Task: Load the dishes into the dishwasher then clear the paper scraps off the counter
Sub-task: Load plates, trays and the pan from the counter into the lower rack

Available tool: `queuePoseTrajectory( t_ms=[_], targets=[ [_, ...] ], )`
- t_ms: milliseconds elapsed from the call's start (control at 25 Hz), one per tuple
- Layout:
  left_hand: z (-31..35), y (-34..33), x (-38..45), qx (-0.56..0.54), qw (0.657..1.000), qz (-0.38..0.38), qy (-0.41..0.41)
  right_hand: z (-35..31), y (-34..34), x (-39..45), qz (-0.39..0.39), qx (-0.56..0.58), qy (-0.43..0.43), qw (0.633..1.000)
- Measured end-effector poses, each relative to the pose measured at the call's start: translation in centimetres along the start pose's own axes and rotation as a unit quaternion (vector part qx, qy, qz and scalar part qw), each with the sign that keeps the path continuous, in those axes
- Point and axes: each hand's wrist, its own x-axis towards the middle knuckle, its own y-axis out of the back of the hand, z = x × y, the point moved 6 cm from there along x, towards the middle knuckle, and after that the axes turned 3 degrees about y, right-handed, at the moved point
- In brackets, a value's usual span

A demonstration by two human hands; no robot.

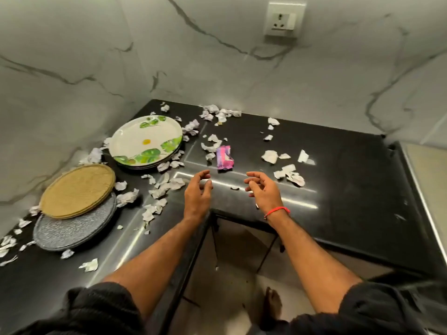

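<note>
Though dishwasher unseen, plates [145, 141] half-buried among scraps [159, 189], perhaps stacked

Bare counter [350, 180] lies right — paper scraps [159, 192] and plates [145, 141] crowd left.

Both bare forearms reach forward, side by side. The left hand [197, 193] hangs with fingers [204, 176] loosely curled, holding nothing. The right hand [264, 191] mirrors it, palm inward, equally empty.

Dim overhead light, glare streaks on counter [338, 180], fisheye bend at edges, slight blur.
</note>
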Motion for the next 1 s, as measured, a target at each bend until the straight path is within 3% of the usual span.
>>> queuePoseTrajectory(
  t_ms=[320,560,680,880,1000],
  targets=[
    [-3.8,5.9,5.7,0.053,0.986,0.148,0.065,1.1,-9.5,10.7,-0.143,0.002,-0.016,0.990],
    [-5.6,10.5,8.9,0.096,0.949,0.251,0.164,1.5,-16.9,14.3,-0.328,-0.055,-0.021,0.943],
    [-6.9,12.4,9.8,0.088,0.937,0.263,0.212,1.0,-19.9,15.4,-0.341,-0.048,-0.032,0.938],
    [-7.6,17.7,8.6,0.134,0.910,0.347,0.183,0.7,-24.6,15.2,-0.324,-0.050,-0.053,0.943],
    [-8.5,22.9,6.6,0.236,0.857,0.409,0.207,0.0,-28.0,13.2,-0.350,-0.054,-0.036,0.934]
  ],
)
